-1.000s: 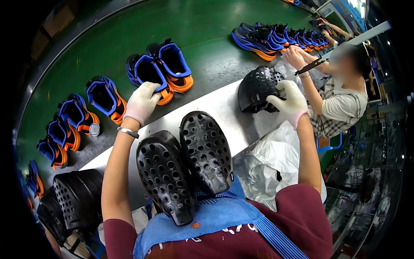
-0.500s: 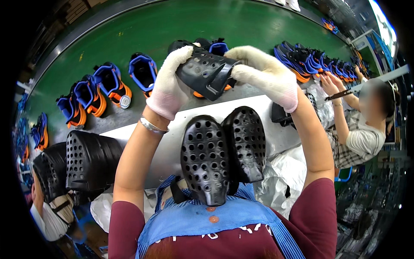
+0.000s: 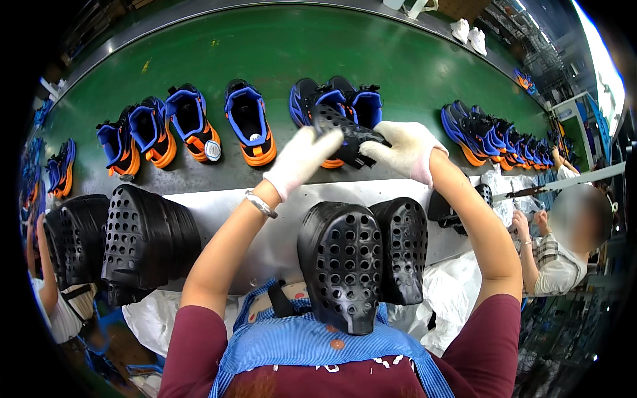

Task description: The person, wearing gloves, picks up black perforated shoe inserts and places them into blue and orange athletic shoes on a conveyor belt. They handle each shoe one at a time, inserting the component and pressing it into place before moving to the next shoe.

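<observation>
Both my hands wear white knit gloves with pink cuffs. Between them is a black plastic shoe insert [image 3: 342, 135] with round holes, tilted and partly blurred. My left hand [image 3: 304, 159] grips its left side, thumb toward the middle. On its right end, the fingers of my right hand [image 3: 403, 151] are closed. Just beyond the insert stands a pair of black and blue sneakers [image 3: 306, 99] with orange soles, partly hidden by it. Closer to my body, two more black perforated inserts [image 3: 348, 272] stand against my blue apron [image 3: 285, 338].
Sneakers [image 3: 251, 123] stand along the green surface [image 3: 265, 40], with another row [image 3: 491, 136] at right. A stack of black inserts [image 3: 142, 239] sits left on the metal ledge [image 3: 265, 219]. White crumpled wrapping [image 3: 448, 292] lies at right, near another person [image 3: 564, 259].
My hands have lowered toward me with the insert, which has turned and now shows a different side. The view has shifted, and more of the sneaker pair behind shows.
</observation>
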Demonstrator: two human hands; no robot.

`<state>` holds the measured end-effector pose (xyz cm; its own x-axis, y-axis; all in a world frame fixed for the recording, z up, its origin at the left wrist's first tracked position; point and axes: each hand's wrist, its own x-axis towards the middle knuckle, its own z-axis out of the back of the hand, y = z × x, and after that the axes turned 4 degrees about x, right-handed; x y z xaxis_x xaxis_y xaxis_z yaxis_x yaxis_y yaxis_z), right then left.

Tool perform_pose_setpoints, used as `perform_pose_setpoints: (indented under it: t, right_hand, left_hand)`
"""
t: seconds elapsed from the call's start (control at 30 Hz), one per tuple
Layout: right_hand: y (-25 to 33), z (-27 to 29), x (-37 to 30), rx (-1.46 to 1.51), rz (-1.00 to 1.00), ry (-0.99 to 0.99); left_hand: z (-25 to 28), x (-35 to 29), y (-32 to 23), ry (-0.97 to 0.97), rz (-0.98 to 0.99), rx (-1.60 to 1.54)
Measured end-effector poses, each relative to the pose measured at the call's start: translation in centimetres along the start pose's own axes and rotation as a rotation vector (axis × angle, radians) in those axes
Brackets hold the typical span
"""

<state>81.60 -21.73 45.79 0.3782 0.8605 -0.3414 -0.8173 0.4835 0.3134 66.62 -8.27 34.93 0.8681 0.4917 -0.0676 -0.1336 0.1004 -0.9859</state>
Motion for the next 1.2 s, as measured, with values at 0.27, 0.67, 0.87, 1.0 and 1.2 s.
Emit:
perform_pose_setpoints:
  t: [0.27,0.67,0.87,1.0,1.2]
  right_hand:
    - [1.0,1.0,7.5,-0.258,-0.065,0.081]
    - [4.0,-5.9,15.0,-0.349,-0.03,0.047]
    - [3.2,-6.7,18.1,-0.324,-0.056,0.033]
    - [3.1,-6.9,17.9,-0.413,0.017,0.054]
    - [4.5,-6.4,16.6,-0.375,-0.047,-0.033]
  left_hand:
    - [-1.2,1.0,5.7,-0.058,-0.433,0.565]
    - [-1.4,6.4,5.3,0.25,0.076,0.861]
    - [-1.5,7.5,4.7,0.31,0.077,1.002]
    - [-0.9,6.9,3.7,0.365,0.106,1.018]
    - [-1.1,6.6,4.4,0.291,0.094,1.019]
